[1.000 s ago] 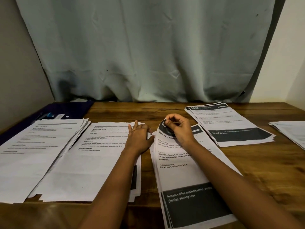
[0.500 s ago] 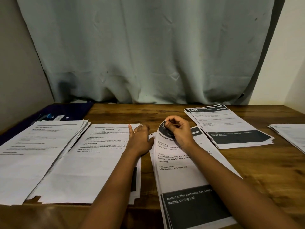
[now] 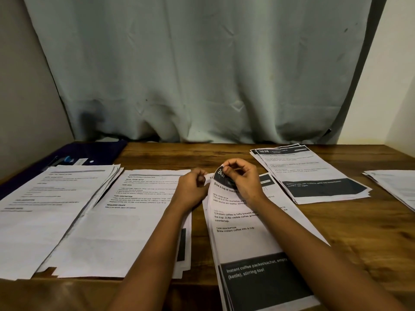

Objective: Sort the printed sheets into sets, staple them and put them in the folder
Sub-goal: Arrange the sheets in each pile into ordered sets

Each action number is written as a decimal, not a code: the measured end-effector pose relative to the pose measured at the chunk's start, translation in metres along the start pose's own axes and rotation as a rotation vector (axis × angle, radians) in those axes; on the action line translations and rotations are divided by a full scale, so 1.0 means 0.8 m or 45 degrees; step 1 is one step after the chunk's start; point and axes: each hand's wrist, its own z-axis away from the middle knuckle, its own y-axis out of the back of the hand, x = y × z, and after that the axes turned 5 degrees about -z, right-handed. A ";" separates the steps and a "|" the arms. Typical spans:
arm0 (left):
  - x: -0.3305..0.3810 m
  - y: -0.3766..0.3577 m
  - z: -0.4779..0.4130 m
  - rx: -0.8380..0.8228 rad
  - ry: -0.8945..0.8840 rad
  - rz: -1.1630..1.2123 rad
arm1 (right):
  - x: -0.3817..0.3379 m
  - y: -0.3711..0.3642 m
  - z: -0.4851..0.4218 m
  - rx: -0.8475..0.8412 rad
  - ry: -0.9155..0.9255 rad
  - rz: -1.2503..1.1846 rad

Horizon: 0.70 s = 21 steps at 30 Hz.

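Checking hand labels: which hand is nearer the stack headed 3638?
Right. The right hand pinches the coffee sheet just left of the 3638 stack; the left hand lies farther left, beyond it.

The right hand (image 3: 244, 182) pinches the curled far-left corner of the top sheet (image 3: 235, 234) on the near coffee-instruction stack (image 3: 311, 231). The left hand (image 3: 190, 189), fingers curled, meets the white edge just beside that corner. The stack headed 3638 (image 3: 314, 173) lies farther right on the wooden table (image 3: 359, 239).

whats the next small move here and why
Probably peel the top sheet off the stack: the right hand pinches its curled-up corner, and the left hand sits curled at that same corner, seemingly parting it from the sheets below.
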 end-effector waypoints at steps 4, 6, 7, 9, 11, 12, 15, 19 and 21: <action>0.004 0.004 0.000 -0.041 0.164 0.412 | 0.004 -0.004 0.000 -0.003 0.094 0.199; 0.006 0.005 -0.001 -0.072 0.240 0.596 | 0.001 -0.007 0.001 -0.007 0.141 0.292; 0.007 0.005 -0.001 -0.079 0.252 0.648 | 0.000 -0.008 0.002 -0.007 0.161 0.331; 0.010 0.006 -0.003 -0.093 0.242 0.697 | -0.001 -0.010 0.003 0.007 0.188 0.390; 0.013 0.008 -0.001 -0.086 0.223 0.718 | -0.001 -0.011 0.002 0.036 0.189 0.407; 0.015 0.008 0.000 -0.082 0.213 0.725 | -0.001 -0.011 0.001 0.048 0.186 0.411; 0.019 0.009 0.004 -0.073 0.180 0.757 | 0.002 -0.011 0.000 0.059 0.188 0.448; 0.021 0.009 0.006 -0.039 0.136 0.717 | 0.001 -0.013 0.001 0.064 0.223 0.485; 0.020 0.008 0.007 -0.017 0.111 0.656 | 0.000 -0.014 0.001 0.061 0.240 0.495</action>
